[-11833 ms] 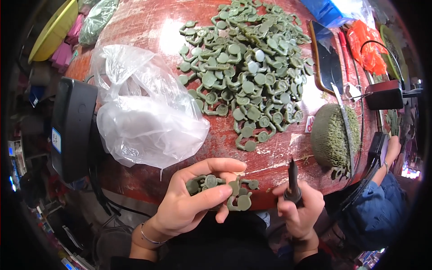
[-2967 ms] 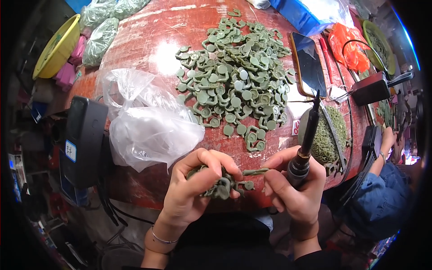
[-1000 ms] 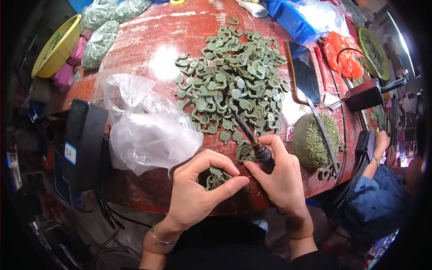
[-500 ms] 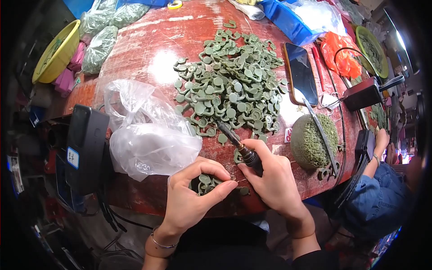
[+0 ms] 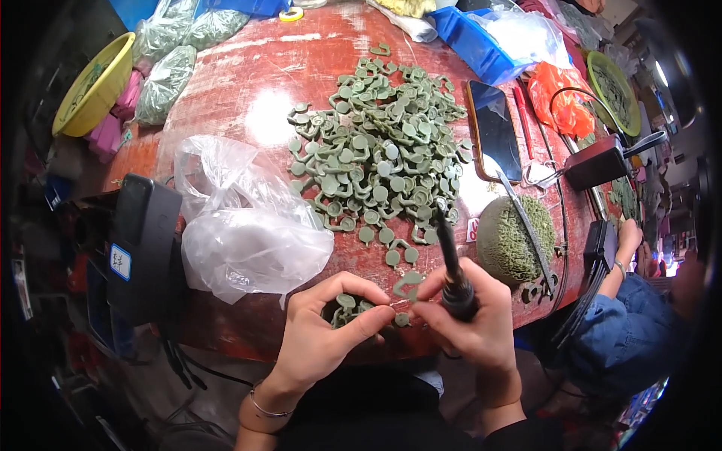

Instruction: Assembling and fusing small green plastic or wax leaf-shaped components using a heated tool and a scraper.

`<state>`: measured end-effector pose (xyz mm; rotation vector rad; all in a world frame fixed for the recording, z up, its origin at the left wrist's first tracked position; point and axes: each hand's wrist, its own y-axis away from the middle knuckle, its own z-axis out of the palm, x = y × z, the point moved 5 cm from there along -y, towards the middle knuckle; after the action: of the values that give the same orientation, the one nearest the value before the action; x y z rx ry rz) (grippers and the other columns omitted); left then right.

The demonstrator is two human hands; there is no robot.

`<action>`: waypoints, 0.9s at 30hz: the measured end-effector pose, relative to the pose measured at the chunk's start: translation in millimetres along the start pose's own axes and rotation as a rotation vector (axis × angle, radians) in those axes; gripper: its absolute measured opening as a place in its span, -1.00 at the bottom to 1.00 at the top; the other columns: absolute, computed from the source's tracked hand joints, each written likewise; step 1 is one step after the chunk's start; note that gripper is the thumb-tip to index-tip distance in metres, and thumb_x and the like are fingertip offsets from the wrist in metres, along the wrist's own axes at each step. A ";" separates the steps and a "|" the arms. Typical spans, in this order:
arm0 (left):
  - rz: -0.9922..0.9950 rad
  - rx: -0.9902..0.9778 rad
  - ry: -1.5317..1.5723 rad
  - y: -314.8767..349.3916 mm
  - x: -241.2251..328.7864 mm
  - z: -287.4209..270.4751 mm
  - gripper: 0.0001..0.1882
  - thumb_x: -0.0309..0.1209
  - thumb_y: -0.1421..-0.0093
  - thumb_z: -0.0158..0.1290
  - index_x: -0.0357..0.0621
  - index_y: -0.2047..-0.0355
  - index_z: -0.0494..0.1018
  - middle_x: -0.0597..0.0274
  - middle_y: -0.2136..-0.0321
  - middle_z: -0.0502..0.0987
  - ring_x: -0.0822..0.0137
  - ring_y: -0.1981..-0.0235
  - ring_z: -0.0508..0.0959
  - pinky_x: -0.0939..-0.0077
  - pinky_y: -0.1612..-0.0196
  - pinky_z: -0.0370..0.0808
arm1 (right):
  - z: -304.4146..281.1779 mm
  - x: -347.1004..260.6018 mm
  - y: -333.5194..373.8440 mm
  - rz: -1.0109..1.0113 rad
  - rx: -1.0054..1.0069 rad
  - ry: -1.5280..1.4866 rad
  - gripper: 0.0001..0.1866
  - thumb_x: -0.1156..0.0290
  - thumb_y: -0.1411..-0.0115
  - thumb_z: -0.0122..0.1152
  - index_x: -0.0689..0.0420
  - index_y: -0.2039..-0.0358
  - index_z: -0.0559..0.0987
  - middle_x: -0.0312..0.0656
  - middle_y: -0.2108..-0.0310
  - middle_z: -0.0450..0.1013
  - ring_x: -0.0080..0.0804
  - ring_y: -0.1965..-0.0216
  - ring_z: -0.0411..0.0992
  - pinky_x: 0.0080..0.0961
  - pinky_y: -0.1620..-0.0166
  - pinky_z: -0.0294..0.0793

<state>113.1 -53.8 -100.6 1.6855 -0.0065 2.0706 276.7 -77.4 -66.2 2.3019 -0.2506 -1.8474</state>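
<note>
- The left hand (image 5: 320, 327)'s curled fingers partly hide the green pieces (image 5: 347, 307) they hold.
- The right hand (image 5: 481, 319)'s fingers wrap a black pen-like tool (image 5: 459, 298); whether they also pinch the green part (image 5: 409, 283) beside them, I cannot tell.
- Beyond, a tangled green pile (image 5: 380, 154) covers mid-surface (image 5: 241, 75), scuffed red.
- Far left, a yellow basin (image 5: 111, 77).

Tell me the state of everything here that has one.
Left hand: curled around hooked green parts
Right hand: closed around black pen-shaped tool
Green pile: loose, heaped
Clear plastic bag: crumpled
Smartphone: flat, screen dark
Yellow basin: tilted
Red tabletop: paint worn
Metal strip: resting across the rough green block
</note>
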 end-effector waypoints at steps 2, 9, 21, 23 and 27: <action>-0.045 -0.116 0.036 -2.0 -2.8 4.3 -0.87 -0.52 -0.04 0.17 -0.29 0.41 0.47 0.31 0.41 0.50 0.58 0.50 0.49 0.73 0.45 0.43 | 0.9 -6.5 7.1 -0.105 -0.047 -0.019 -0.81 0.59 0.01 0.26 0.22 0.35 0.45 -0.26 0.52 0.48 -0.61 0.45 0.46 -0.64 0.35 0.42; -0.048 -0.106 0.152 2.7 5.5 11.7 -0.88 -0.52 -0.05 0.15 -0.28 0.39 0.47 0.32 0.44 0.51 0.61 0.43 0.49 0.74 0.47 0.43 | 5.9 -16.5 13.4 -0.230 -0.079 0.035 -0.82 0.64 0.10 0.26 0.23 0.42 0.51 -0.18 0.47 0.51 -0.48 0.43 0.50 -0.61 0.33 0.45; 0.113 -0.004 0.144 10.1 11.0 1.4 -0.87 -0.64 -0.01 0.12 -0.32 0.39 0.46 0.21 0.40 0.51 0.55 0.43 0.49 0.73 0.42 0.44 | -2.1 1.2 17.3 0.039 0.100 -0.265 -0.92 0.67 -0.06 0.11 0.28 0.39 0.47 -0.22 0.53 0.51 -0.64 0.50 0.45 -0.71 0.42 0.42; 0.156 0.010 0.178 12.3 11.6 -0.3 -0.86 -0.66 0.01 0.11 -0.32 0.39 0.45 0.20 0.40 0.51 0.54 0.44 0.50 0.73 0.41 0.44 | -0.5 2.9 13.6 0.008 0.151 -0.172 -0.91 0.66 -0.06 0.13 0.28 0.38 0.48 -0.24 0.53 0.51 -0.66 0.51 0.44 -0.72 0.42 0.41; 0.342 0.058 0.012 14.5 15.3 -4.7 -0.81 -0.68 0.07 0.14 -0.28 0.39 0.46 0.15 0.41 0.51 0.43 0.42 0.53 0.64 0.37 0.45 | -3.4 9.6 7.6 -0.007 0.228 0.032 -0.83 0.62 -0.05 0.18 0.25 0.29 0.51 -0.27 0.57 0.49 -0.73 0.52 0.40 -0.75 0.44 0.36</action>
<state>101.4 -60.0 -83.5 1.8092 -0.2494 2.3462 282.0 -87.0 -72.7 2.4793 -0.4716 -1.8713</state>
